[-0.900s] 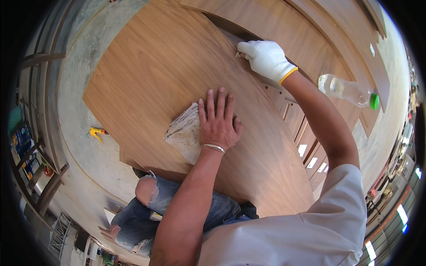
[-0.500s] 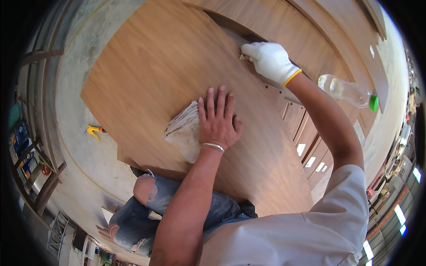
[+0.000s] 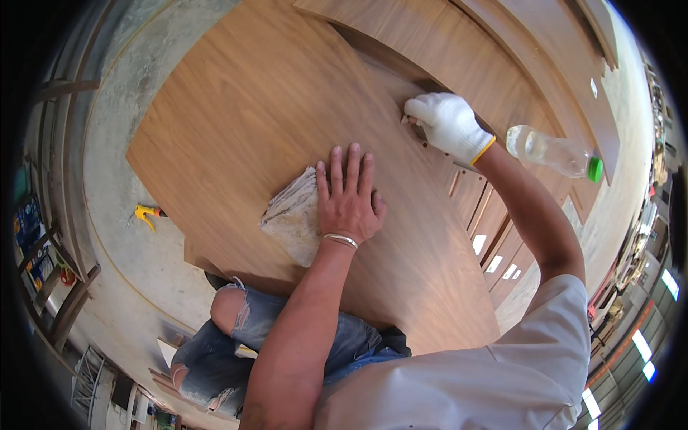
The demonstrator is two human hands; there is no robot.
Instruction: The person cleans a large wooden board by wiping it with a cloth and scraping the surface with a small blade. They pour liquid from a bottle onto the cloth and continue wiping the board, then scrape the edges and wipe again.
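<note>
The left hand (image 3: pixel 350 204) lies flat on the wood panel (image 3: pixel 244 122) near its middle, with a rag (image 3: pixel 294 215) touching its left side. The right hand (image 3: pixel 448 125) sits at the panel's right edge, a bottle (image 3: pixel 552 152) lying just beyond it, while a clamp tool (image 3: pixel 145 213) rests on the floor (image 3: pixel 122 143) off the panel's left edge.

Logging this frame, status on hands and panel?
Left hand bare, flat on rag. Right hand gloved, at far edge of wood panel, grip unclear. Plastic bottle beside right forearm.

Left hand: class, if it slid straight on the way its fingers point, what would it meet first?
Probably only bare wooden panel. The left hand lies flat, fingers pointing up the board; the rag sits beside it, not ahead.
</note>
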